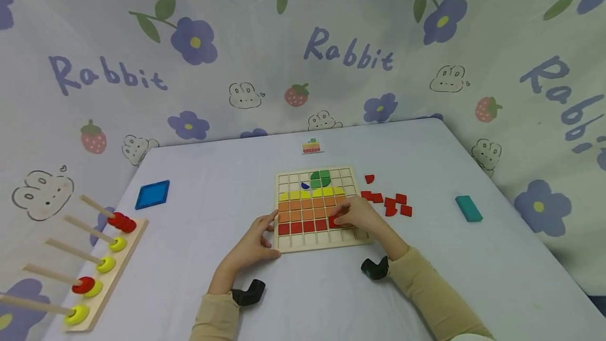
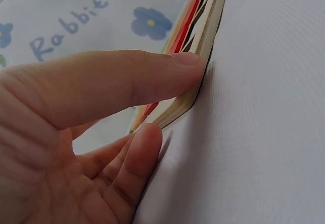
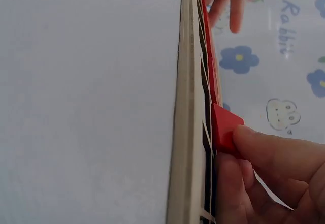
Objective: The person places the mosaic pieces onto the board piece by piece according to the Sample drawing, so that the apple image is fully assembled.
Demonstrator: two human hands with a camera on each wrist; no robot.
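Note:
A wooden grid board (image 1: 326,247) lies on the table, filled with rows of red, orange and yellow tiles, plus green pieces (image 1: 320,178) and a small blue piece (image 1: 305,186) higher up. My right hand (image 1: 360,216) pinches a red square tile (image 3: 227,130) between thumb and fingers. That tile stands tilted over the board at the right end of the red row (image 1: 303,226). My left hand (image 1: 250,246) rests at the board's left side, fingers spread. Its thumb (image 2: 147,74) touches the near left corner, with another finger close to the side edge.
Loose red pieces (image 1: 401,199) lie right of the board. A small picture card (image 1: 312,145) lies behind it. A teal block (image 1: 468,208) sits far right, a blue tray (image 1: 152,194) far left. A wooden peg stand (image 1: 118,272) with red and yellow rings stands at the left.

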